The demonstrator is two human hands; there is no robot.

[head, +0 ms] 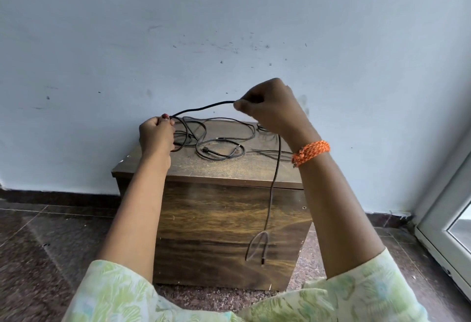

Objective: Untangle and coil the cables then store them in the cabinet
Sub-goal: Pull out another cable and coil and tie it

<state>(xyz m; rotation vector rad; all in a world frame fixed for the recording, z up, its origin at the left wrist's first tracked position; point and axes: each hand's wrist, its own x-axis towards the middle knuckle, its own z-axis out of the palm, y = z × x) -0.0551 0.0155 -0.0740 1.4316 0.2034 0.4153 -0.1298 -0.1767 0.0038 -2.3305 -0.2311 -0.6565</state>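
A black cable (204, 108) stretches in the air between my two hands above a small dark wooden cabinet (224, 222). My left hand (157, 135) pinches one part of it at the left, fingers closed. My right hand (267, 107), raised higher at the right, pinches the other part. From under my right hand the cable's tail (274, 184) hangs down the cabinet's front and ends in a blurred swinging plug (262, 260). A tangle of black cables (216, 140) lies on the cabinet top, with plugs visible in it.
The cabinet stands against a pale blue wall (229, 28) on a dark speckled stone floor (51, 245). A white door frame (448, 219) is at the right edge. An orange braided band (311, 151) is on my right wrist.
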